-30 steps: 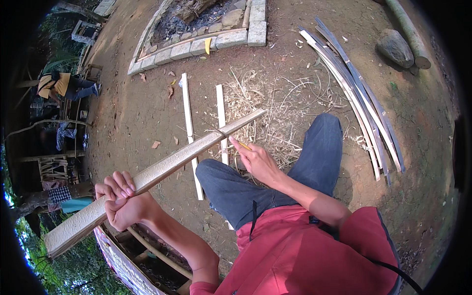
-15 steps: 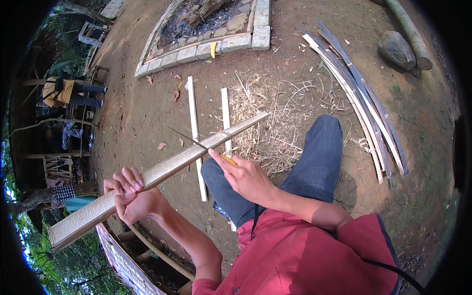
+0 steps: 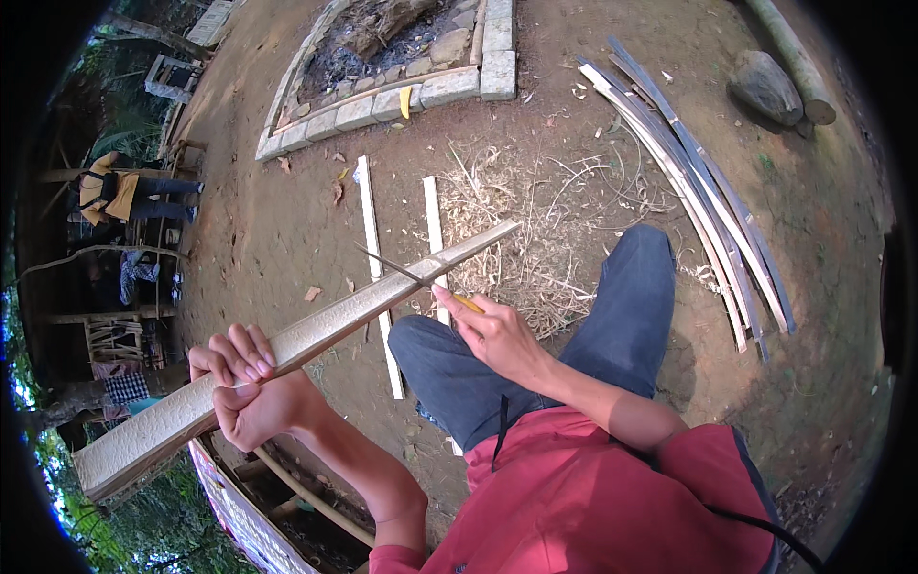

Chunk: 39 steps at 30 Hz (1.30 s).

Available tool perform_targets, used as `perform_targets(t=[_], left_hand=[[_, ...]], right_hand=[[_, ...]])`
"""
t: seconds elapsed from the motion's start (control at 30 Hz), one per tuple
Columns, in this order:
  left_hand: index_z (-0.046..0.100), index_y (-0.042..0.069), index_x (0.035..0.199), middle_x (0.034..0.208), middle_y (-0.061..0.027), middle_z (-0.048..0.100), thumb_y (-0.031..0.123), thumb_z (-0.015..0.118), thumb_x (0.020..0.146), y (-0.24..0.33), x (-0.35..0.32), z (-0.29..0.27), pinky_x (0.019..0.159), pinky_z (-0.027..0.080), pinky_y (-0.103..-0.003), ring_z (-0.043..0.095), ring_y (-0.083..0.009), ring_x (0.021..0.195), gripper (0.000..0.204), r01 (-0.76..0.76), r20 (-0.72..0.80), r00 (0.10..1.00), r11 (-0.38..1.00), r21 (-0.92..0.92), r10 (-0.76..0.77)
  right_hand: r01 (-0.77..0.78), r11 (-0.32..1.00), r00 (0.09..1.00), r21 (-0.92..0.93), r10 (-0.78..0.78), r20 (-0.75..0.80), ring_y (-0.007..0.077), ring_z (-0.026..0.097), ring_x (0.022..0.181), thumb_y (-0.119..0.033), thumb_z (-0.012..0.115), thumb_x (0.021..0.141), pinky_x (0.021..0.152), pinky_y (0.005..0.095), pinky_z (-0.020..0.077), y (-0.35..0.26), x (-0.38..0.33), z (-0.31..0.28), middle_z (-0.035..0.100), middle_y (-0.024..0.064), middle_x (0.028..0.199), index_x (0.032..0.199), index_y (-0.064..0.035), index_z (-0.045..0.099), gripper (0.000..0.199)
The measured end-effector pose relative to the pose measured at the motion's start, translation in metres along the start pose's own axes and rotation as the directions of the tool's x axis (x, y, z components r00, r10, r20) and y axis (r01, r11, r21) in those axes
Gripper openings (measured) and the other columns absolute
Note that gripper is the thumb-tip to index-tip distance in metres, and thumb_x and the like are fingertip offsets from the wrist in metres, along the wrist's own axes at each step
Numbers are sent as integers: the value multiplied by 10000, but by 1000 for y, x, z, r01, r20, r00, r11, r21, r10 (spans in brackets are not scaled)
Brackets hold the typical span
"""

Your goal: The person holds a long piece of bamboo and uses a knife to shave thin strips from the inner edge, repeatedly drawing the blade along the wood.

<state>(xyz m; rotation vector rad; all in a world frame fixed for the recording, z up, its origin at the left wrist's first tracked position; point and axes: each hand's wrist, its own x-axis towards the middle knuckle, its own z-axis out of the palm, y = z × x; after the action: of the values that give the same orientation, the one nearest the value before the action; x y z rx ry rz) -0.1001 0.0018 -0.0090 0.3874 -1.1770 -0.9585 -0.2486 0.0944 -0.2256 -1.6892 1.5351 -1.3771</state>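
A long pale wooden strip, likely split bamboo [image 3: 330,311], slants across me from the lower left to its narrower end above the shavings. My left hand [image 3: 251,387] is closed around it near the wide lower end. In my right hand [image 3: 497,335] is a knife [image 3: 466,302] with a yellow handle. Its thin dark blade [image 3: 394,264] lies across the strip's upper face, close to the narrow end. A small curl of shaving [image 3: 439,259] stands on the strip just beyond the blade.
Pale shavings [image 3: 488,206] litter the dirt before my knees. Two narrow strips [image 3: 374,258] lie beside them. Several long dark-and-pale slats [image 3: 703,182] are bundled at right, near a rock [image 3: 765,88] and log [image 3: 794,57]. A stone-edged fire pit [image 3: 449,88] lies ahead; a person [image 3: 124,187] stands far left.
The knife and my right hand have slid along the strip toward its narrow end. The strip and my left hand have shifted slightly left.
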Motion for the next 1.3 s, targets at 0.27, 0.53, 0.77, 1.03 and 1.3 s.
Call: perform_targets(t=[0.27,0.53,0.77,1.03,1.3], left_hand=[[329,79,681,553,-49,300,63,416,554,-4,-7,13,414,294,-228,286,-127,447,154,-52,-79,996,997,-63,47],[307,86,679,569,-52,274,64,396,492,-6,-3,14,409,257,-232,238,-129,452,209,-75,-124,989,997,0,74],[300,98,620,546,-50,284,83,431,513,-6,5,8,417,253,-233,276,-136,458,170,-24,-101,994,999,36,28],[308,88,668,563,-46,281,63,406,497,-5,-3,15,408,286,-230,252,-132,445,199,-51,-101,994,998,-27,48],[303,88,663,550,-47,287,57,403,475,-2,-8,12,412,295,-222,264,-129,437,215,-27,-73,997,1000,-16,25]], right_hand=[[-31,999,999,9,31,24,276,593,527,-26,585,884,524,404,531,-46,9,-18,557,142,685,1469,-143,402,624],[-73,997,997,35,74,-31,218,542,476,-5,588,880,483,373,496,-12,14,-8,552,103,666,1448,-104,433,597],[-121,988,993,-95,121,-5,251,555,501,-57,556,915,480,390,519,39,-3,8,552,155,650,1471,-133,392,585],[-87,996,995,3,87,-46,195,499,526,13,617,857,525,375,452,19,-5,6,507,99,618,1444,-149,447,632],[29,997,1000,71,-30,9,192,529,522,-5,615,875,518,391,473,-26,7,-12,535,119,606,1455,-178,429,633]])
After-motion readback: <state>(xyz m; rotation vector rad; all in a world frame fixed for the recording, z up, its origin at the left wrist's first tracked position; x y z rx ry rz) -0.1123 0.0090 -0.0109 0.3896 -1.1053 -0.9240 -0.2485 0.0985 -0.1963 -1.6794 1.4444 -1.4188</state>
